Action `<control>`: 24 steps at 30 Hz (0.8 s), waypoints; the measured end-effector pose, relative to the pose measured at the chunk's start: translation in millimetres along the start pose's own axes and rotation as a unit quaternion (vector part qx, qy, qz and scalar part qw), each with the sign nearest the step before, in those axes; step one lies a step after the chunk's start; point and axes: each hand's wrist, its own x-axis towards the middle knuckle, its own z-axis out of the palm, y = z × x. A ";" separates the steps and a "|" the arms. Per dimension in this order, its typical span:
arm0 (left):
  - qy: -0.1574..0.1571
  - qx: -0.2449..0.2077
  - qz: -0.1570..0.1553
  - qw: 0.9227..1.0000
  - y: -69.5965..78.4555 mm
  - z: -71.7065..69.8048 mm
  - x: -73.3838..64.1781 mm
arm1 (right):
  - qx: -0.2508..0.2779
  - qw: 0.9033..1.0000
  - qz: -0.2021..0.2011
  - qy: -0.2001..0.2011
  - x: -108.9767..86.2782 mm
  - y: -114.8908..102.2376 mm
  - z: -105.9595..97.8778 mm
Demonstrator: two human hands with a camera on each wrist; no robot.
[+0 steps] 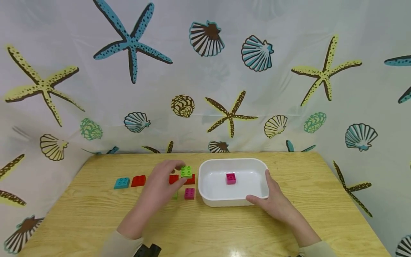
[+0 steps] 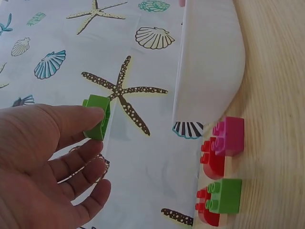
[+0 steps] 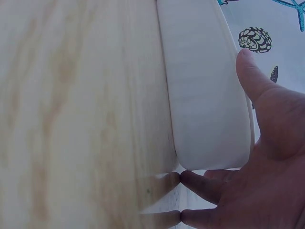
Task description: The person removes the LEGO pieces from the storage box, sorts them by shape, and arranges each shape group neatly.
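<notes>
My left hand pinches a bright green toy building block between thumb and fingers, raised above the table left of a white plastic tub. In the left wrist view the same green block is tilted, and the other fingers curl loosely below. My right hand holds the tub's near right corner, thumb at the front rim and fingers along the right side. From the right wrist, the tub's outer wall shows between thumb and fingers. Inside the tub lies one magenta block.
Left of the tub stand red blocks, a magenta block and a green block partly behind my left hand. Farther left are another red block and a blue block. A shell-patterned curtain hangs behind the wooden table.
</notes>
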 end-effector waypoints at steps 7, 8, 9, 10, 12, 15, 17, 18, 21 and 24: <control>0.003 0.025 0.004 1.000 -17.2 -10.2 -7.2 | -0.003 1.000 0.000 0.000 0.4 2.7 -1.7; 0.005 0.028 0.007 1.000 -21.0 -11.5 -8.1 | -0.002 1.000 -0.001 0.000 0.3 2.7 -1.8; 0.006 0.031 0.008 0.999 -24.6 -12.9 -9.1 | -0.001 1.000 -0.002 0.000 0.4 2.5 -2.0; 0.006 0.033 0.008 0.999 -28.8 -14.4 -10.7 | 0.000 1.000 -0.003 0.000 0.4 2.6 -1.7; 0.002 0.036 0.006 0.999 -38.2 -17.9 -13.7 | 0.000 1.000 -0.003 0.001 1.4 3.1 -1.2; -0.007 0.043 -0.006 0.999 -51.6 -23.7 -18.6 | 0.000 1.000 -0.002 0.003 2.5 2.9 -1.4; -0.013 0.050 -0.013 0.999 -61.0 -27.3 -22.3 | -0.001 1.000 -0.005 0.003 3.2 2.9 -1.7; -0.014 0.054 -0.016 0.998 -65.5 -28.7 -24.3 | 0.000 1.000 -0.005 0.003 3.1 2.7 -1.9; -0.017 0.062 -0.024 0.998 -78.2 -32.9 -30.4 | -0.002 1.000 -0.011 0.002 2.7 2.6 -2.3; -0.014 0.066 -0.028 0.997 -89.3 -35.6 -35.9 | -0.001 1.000 -0.012 0.001 1.4 3.0 -2.7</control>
